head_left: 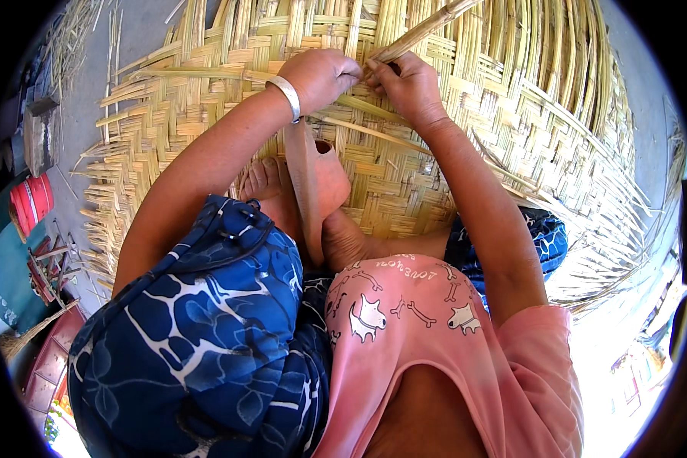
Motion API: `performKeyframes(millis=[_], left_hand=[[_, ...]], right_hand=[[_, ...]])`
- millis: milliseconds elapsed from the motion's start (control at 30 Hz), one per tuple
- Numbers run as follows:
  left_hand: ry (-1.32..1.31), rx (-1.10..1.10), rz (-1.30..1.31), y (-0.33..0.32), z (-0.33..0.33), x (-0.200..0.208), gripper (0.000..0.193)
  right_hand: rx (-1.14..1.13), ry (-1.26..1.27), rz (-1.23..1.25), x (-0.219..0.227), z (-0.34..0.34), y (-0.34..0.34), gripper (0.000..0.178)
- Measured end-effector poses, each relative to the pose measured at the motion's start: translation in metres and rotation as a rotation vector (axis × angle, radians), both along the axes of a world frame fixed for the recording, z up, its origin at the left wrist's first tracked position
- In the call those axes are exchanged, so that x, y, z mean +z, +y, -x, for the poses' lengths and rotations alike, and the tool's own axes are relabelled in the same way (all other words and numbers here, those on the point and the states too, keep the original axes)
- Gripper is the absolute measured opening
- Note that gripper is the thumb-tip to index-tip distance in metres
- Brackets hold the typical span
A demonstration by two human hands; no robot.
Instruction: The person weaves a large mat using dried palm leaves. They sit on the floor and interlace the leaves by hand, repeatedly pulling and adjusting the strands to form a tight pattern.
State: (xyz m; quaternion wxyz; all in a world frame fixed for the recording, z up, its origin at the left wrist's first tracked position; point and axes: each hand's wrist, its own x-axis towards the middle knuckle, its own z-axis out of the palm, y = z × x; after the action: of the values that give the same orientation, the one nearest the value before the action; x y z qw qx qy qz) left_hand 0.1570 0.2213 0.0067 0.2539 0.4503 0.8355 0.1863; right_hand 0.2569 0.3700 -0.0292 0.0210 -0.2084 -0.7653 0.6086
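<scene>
Over flat yellow woven-straw mat (395, 179): your right hand (415, 91) pinches long tan cane (426, 30) | left hand (318, 78) curled, hold unclear | steady cane's end

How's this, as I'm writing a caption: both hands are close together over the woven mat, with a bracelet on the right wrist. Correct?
One slip: the head view shows the bracelet on the left wrist. The left hand and right hand are close together over the woven mat.

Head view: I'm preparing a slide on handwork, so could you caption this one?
Left hand and right hand close together at one end of a pale stalk, above a woven mat.
</scene>
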Motion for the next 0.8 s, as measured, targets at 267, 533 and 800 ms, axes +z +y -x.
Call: performKeyframes(millis=[267, 533, 800], left_hand=[[-0.045, -0.01, 0.059, 0.001, -0.002, 0.002, 0.018], [-0.094, 0.073, 0.08, 0.004, -0.007, -0.002, 0.018], [-0.232, 0.146, 0.041, 0.005, 0.002, 0.001, 0.022]], right_hand=[[-0.034, -0.03, 0.17, -0.004, 0.0, 0.002, 0.015], [0.008, -0.136, 0.204, 0.003, 0.003, 0.008, 0.02], [0.32, -0.163, -0.265, 0.019, 0.017, 0.018, 0.025]])
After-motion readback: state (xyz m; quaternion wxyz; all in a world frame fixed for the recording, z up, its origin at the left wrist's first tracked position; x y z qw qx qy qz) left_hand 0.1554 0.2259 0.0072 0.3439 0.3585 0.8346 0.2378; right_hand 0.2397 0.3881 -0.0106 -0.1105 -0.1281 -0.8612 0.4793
